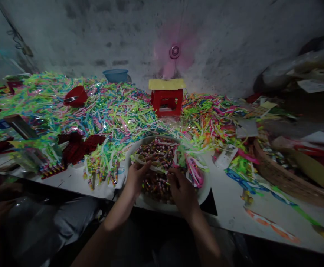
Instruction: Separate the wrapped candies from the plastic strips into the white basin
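A wide white basin [206, 185] stands at the table's front edge, heaped with small, multicoloured crayon-like pieces [157, 187]. Over it, my left hand [136, 177] pinches a pale yellowish ribbon-like strip [153, 167] between thumb and fingers. The strip's other end runs to my right hand [182, 189], whose fingers are closed at it. Whether a small piece is also in the right fingers is too dark to see. Pink strips [194, 172] and green ones lie inside the basin's right side.
Colourful strips [117, 111] pile across the table. Behind the basin, a red stool [166, 100] stands under a spinning pink fan [174, 52]. A red bowl [77, 97] and blue basin [116, 75] rest on the pile. At left is another person's arm [0, 194]; a shallow brown basket [284, 174] sits right.
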`<state>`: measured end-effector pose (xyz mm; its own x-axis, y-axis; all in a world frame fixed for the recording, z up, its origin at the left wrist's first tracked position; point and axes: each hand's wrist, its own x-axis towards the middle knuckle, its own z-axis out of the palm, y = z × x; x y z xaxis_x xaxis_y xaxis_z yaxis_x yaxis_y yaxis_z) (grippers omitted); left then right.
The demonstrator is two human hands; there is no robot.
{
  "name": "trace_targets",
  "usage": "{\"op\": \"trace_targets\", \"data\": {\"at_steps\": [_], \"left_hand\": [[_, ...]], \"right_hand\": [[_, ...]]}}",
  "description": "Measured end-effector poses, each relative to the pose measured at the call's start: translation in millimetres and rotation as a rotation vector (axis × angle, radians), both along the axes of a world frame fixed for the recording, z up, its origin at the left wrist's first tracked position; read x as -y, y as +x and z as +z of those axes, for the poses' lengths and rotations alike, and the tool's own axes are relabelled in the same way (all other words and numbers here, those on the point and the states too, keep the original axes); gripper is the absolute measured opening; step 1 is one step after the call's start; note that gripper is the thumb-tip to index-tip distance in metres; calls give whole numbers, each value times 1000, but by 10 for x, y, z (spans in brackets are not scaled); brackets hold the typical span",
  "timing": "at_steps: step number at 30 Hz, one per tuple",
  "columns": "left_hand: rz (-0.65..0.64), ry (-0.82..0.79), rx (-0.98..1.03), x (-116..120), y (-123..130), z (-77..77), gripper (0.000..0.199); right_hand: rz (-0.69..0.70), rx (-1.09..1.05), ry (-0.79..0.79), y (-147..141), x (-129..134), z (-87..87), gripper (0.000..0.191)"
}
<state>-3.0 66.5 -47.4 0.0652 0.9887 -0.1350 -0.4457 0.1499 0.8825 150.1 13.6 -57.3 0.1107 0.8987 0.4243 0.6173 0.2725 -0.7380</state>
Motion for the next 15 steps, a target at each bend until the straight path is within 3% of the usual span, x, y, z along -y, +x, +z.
{"op": "trace_targets", "data": {"at_steps": [8, 15], "left_hand": [[-37, 93, -43, 20, -19, 10, 50], [-35, 146, -50, 37, -35, -35, 47]], "right_hand": [[85, -67, -138, 54, -68, -98, 32], [142, -104, -176, 78, -45, -28, 32]]}}
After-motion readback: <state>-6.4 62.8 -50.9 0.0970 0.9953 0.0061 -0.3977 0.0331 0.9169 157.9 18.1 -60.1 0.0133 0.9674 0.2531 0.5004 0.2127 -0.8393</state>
